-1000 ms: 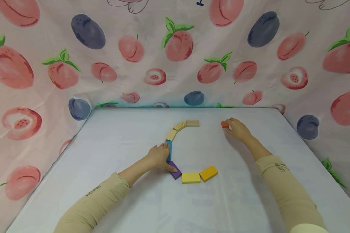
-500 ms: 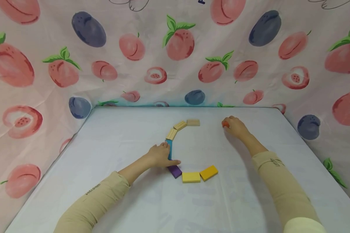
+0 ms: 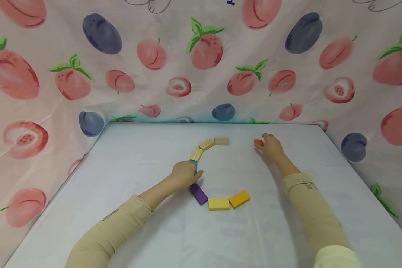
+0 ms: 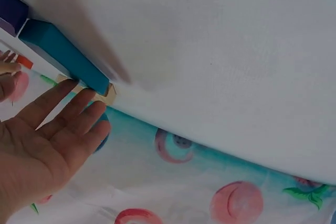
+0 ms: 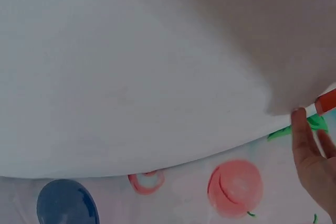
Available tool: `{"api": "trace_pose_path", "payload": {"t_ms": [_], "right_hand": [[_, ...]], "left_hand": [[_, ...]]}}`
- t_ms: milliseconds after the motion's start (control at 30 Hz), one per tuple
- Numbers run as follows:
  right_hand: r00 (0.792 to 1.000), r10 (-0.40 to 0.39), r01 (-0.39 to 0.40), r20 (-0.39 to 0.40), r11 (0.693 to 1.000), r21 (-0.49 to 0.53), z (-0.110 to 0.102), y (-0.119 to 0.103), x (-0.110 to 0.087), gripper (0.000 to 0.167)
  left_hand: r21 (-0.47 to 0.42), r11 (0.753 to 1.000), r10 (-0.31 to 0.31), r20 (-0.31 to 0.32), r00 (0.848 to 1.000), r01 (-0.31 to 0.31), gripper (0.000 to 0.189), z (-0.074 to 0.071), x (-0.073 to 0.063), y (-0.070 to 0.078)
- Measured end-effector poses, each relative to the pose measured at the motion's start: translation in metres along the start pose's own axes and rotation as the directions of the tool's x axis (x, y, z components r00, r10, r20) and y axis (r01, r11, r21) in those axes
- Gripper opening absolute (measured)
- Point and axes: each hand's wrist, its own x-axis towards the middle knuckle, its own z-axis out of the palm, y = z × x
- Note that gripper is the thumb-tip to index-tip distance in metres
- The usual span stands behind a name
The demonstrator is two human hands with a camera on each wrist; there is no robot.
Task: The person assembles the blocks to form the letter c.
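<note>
My left hand [image 3: 183,174] lies over a blue block [image 4: 65,53], and its fingers touch the block's far end in the left wrist view. Those fingers are extended, the thumb held out to the right. A purple block [image 3: 198,194] sits just in front of this hand, and a slatted wooden block [image 3: 197,154] adjoins the blue one at the back. On the far right, my right hand [image 3: 272,146] is beside an orange block [image 3: 258,142]. Its fingers are spread and lifted off the block, with the thumb close to the near side; whether the thumb touches cannot be told.
A yellow block [image 3: 219,204] and an amber block [image 3: 239,199] continue the curve at the front. Another slatted wooden block [image 3: 206,144] and a plain wooden block [image 3: 222,141] form its back end. A fruit-printed cloth [image 3: 177,48] hangs behind the white table [image 3: 137,141].
My left hand has shifted off the purple block, and its thumb has moved away from it toward the back. The right fingers have lifted and spread beside the orange block, which shows more fully.
</note>
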Motion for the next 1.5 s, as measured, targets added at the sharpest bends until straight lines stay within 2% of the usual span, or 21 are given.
{"api": "trace_pose_path", "payload": {"t_ms": [133, 267, 433, 533, 600, 667, 733, 800, 900, 1000, 1067, 1233, 1333, 1500], "right_hand": [[0.996, 0.072, -0.07, -0.049, 0.997, 0.042, 0.004, -0.002, -0.001, 0.041], [0.99, 0.123, -0.12, -0.065, 0.992, 0.045, 0.006, -0.008, 0.001, 0.038], [0.98, 0.183, -0.181, -0.084, 0.983, 0.033, 0.009, -0.01, 0.004, 0.038], [0.975, 0.208, -0.207, -0.077, 0.978, 0.019, 0.008, -0.011, 0.004, 0.039], [0.972, 0.224, -0.223, -0.073, 0.975, 0.014, 0.006, -0.011, 0.006, 0.039], [0.97, 0.231, -0.231, -0.077, 0.973, 0.006, 0.005, -0.012, 0.007, 0.04], [0.97, 0.228, -0.229, -0.082, 0.973, -0.003, 0.005, -0.012, 0.007, 0.04], [0.972, 0.223, -0.225, -0.08, 0.974, -0.013, 0.006, -0.012, 0.008, 0.041], [0.973, 0.216, -0.219, -0.076, 0.975, -0.025, 0.008, -0.012, 0.009, 0.041], [0.973, 0.213, -0.216, -0.089, 0.976, -0.025, 0.009, -0.013, 0.01, 0.041], [0.972, 0.215, -0.218, -0.095, 0.976, -0.019, 0.011, -0.015, 0.01, 0.041], [0.97, 0.221, -0.22, -0.099, 0.975, 0.017, 0.012, -0.019, 0.011, 0.037], [0.969, 0.225, -0.226, -0.098, 0.974, 0.005, 0.012, -0.019, 0.012, 0.035], [0.969, 0.238, -0.239, -0.064, 0.971, -0.012, 0.009, -0.017, 0.008, 0.035]], "left_hand": [[-0.011, 1.0, -0.001, -0.034, 0.999, 0.0, 0.047, 0.0, 0.005, -0.001], [-0.024, 1.0, -0.007, -0.021, 1.0, 0.006, 0.048, -0.001, 0.007, -0.003], [0.041, 0.999, 0.003, -0.045, 0.999, -0.001, 0.034, -0.002, 0.008, -0.001], [0.036, 0.998, 0.048, -0.051, 0.998, -0.046, 0.036, -0.004, 0.005, 0.007], [0.007, 0.994, 0.109, -0.046, 0.993, -0.108, 0.038, -0.005, 0.003, 0.013], [-0.042, 0.982, 0.184, -0.014, 0.983, -0.185, 0.038, -0.007, 0.0, 0.02], [-0.078, 0.96, 0.274, 0.034, 0.961, -0.271, 0.037, -0.006, -0.005, 0.028], [-0.095, 0.935, 0.349, 0.088, 0.933, -0.341, 0.037, -0.005, -0.01, 0.035], [-0.1, 0.902, 0.431, 0.143, 0.891, -0.42, 0.037, -0.001, -0.018, 0.046], [-0.074, 0.869, 0.494, 0.166, 0.854, -0.489, 0.038, 0.003, -0.024, 0.053], [-0.033, 0.838, 0.541, 0.171, 0.823, -0.544, 0.038, 0.007, -0.028, 0.057], [0.066, 0.744, 0.647, 0.181, 0.741, -0.665, 0.04, 0.013, -0.035, 0.063], [0.096, 0.712, 0.674, 0.187, 0.715, -0.696, 0.044, 0.014, -0.037, 0.068], [0.105, 0.712, 0.663, 0.226, 0.714, -0.694, 0.047, 0.016, -0.035, 0.077]]}}
